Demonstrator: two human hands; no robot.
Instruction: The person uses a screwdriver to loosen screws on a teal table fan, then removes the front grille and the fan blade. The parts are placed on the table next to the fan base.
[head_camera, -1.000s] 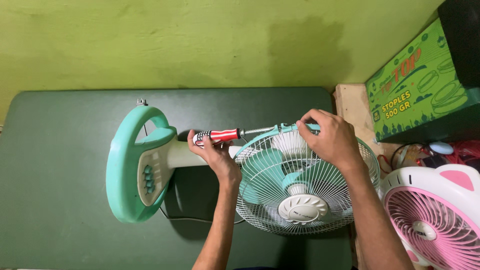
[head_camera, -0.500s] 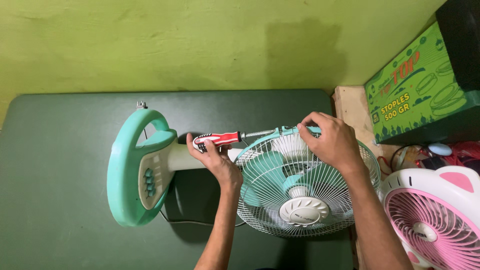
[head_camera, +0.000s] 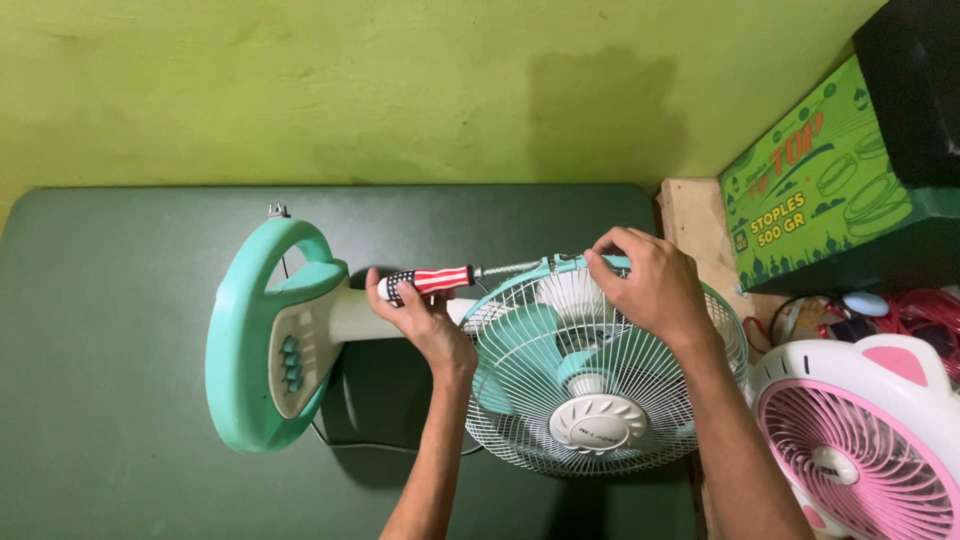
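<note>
Teal plastic ring-shaped fan base (head_camera: 245, 340) lies at the left on the dark green surface (head_camera: 100, 300), its pale control panel with teal buttons facing up. A thin dark cord runs out beneath it. A cream stem joins the base to the fan head further right.

Left hand (head_camera: 425, 320) sits over that stem, its fingers (head_camera: 395, 300) wrapped around the red-and-white striped handle of a screwdriver (head_camera: 432, 280). The screwdriver lies roughly level, its metal shaft pointing right to the teal rim at the top of the fan's white wire grille (head_camera: 600, 370). Teal blades and a white round centre cap show through the wires.

Right hand (head_camera: 650, 290) rests on the top of the grille, fingers (head_camera: 600, 252) pinched narrowly on the teal rim clip just beside the screwdriver tip; what lies between the fingertips cannot be told.

At the far right, a pink-and-white fan with ear-shaped bumps (head_camera: 860, 430) stands just beside the grille. Above it sits a green printed cardboard box (head_camera: 810, 200), on a pale wooden ledge.
</note>
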